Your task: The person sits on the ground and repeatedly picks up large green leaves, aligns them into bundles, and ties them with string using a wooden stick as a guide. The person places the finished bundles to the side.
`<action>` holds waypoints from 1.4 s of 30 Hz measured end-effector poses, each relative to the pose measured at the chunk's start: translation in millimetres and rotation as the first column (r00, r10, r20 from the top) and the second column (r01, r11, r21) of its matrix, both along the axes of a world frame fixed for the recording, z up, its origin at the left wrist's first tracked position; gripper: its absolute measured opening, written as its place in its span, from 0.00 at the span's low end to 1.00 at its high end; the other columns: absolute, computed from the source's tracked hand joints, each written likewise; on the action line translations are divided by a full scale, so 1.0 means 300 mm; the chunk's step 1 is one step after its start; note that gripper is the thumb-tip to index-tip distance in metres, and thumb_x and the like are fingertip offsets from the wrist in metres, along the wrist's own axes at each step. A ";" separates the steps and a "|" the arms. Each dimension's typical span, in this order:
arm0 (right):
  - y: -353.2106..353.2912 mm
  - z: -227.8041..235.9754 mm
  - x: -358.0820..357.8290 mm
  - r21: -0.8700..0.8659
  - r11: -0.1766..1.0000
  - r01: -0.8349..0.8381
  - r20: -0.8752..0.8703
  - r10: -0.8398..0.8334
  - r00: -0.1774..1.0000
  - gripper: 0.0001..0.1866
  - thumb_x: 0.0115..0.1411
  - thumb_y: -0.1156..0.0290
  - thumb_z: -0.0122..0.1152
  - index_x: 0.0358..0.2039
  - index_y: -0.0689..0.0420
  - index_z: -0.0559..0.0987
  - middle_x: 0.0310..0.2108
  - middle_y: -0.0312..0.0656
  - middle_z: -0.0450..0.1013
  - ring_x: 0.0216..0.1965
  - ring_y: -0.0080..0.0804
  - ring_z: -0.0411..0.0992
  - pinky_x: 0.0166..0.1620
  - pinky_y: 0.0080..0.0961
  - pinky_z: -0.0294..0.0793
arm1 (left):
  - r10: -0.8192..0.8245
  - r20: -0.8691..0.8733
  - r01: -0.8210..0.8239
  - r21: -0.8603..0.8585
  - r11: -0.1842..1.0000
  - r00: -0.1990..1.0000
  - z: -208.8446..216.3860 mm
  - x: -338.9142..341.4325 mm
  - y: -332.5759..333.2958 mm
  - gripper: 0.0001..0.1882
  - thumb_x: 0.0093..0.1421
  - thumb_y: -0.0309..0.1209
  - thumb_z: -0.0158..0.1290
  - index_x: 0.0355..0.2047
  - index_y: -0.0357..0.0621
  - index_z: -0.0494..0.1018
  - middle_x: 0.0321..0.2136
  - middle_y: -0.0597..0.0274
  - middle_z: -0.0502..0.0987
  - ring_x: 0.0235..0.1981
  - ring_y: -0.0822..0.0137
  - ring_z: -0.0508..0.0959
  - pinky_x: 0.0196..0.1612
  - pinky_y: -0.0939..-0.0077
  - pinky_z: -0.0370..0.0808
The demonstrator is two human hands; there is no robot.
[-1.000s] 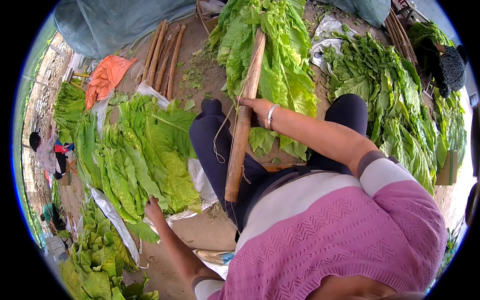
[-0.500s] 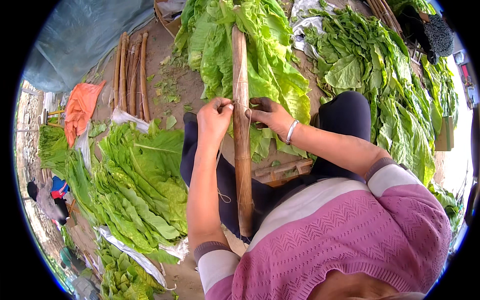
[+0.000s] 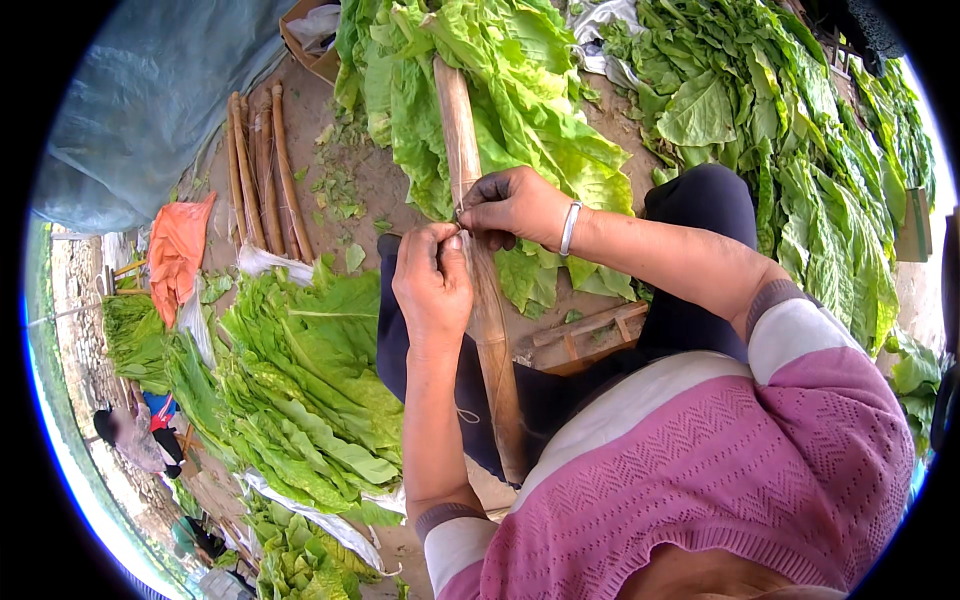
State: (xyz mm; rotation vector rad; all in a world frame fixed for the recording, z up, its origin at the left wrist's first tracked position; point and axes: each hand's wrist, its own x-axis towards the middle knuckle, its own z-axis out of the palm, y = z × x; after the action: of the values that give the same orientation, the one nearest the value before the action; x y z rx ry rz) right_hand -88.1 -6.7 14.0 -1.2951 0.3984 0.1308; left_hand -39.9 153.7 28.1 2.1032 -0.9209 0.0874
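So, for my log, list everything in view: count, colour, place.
Wooden pole: one, brown, centre
String: one loop, pale, centre
Leaf bundle: one, green, top
Leaf piles: several, green, around
Spare poles: several, brown, upper left
Tarp: one, bluish, upper left
Sheet: one, orange, left
Cardboard box: one, brown, top
Wooden frame: one, brown, centre
Person: one or more, far left
Knit top: one, pink, bottom
Trousers: one, dark, centre
Left hand: one, centre
Right hand: one, silver bracelet, centre
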 end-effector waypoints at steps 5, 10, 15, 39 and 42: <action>-0.100 -0.024 0.032 0.069 0.997 0.014 -0.021 -0.012 1.000 0.11 0.58 0.66 0.55 0.31 0.62 0.76 0.22 0.37 0.74 0.17 0.21 0.70 0.20 0.17 0.69 | 0.097 0.146 -0.114 0.110 0.987 0.984 0.032 0.031 0.007 0.04 0.54 0.21 0.49 0.32 0.40 0.69 0.28 0.55 0.72 0.30 0.52 0.74 0.32 0.64 0.71; -0.132 -0.034 0.027 0.068 0.996 -0.062 -0.020 0.063 0.998 0.13 0.59 0.63 0.55 0.34 0.61 0.76 0.23 0.36 0.74 0.18 0.20 0.70 0.21 0.16 0.69 | 0.080 0.105 -0.087 0.064 0.994 0.991 0.007 0.028 0.001 0.04 0.55 0.21 0.49 0.32 0.38 0.70 0.28 0.54 0.72 0.29 0.56 0.73 0.32 0.67 0.71; -0.091 -0.008 0.004 0.009 0.974 -0.224 -0.050 0.224 0.973 0.13 0.55 0.63 0.60 0.34 0.60 0.78 0.22 0.34 0.73 0.19 0.18 0.69 0.21 0.14 0.67 | 0.072 0.164 -0.089 0.097 0.991 0.984 0.008 0.002 -0.032 0.03 0.56 0.21 0.49 0.32 0.35 0.70 0.27 0.55 0.72 0.28 0.62 0.73 0.32 0.73 0.71; -0.080 -0.024 0.012 0.148 0.988 0.034 0.132 -0.054 0.990 0.06 0.60 0.71 0.51 0.32 0.60 0.70 0.22 0.36 0.70 0.19 0.20 0.71 0.20 0.16 0.69 | 0.019 0.021 -0.022 0.177 0.984 1.000 0.053 -0.057 -0.002 0.03 0.56 0.22 0.50 0.31 0.35 0.70 0.27 0.57 0.73 0.27 0.66 0.73 0.33 0.76 0.71; -0.084 -0.037 0.033 0.013 0.996 0.086 0.165 -0.087 0.982 0.06 0.61 0.71 0.49 0.32 0.61 0.69 0.21 0.35 0.70 0.19 0.19 0.71 0.20 0.16 0.69 | 0.036 0.049 -0.042 0.127 0.991 0.998 0.042 -0.055 -0.012 0.03 0.56 0.21 0.50 0.31 0.35 0.70 0.28 0.56 0.73 0.28 0.65 0.73 0.33 0.75 0.71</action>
State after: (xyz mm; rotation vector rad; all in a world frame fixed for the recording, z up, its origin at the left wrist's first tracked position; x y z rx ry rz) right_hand -78.3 -31.9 2.9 -1.2699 0.3115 -0.0487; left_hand -56.3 150.0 40.8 2.2468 -0.9353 0.0996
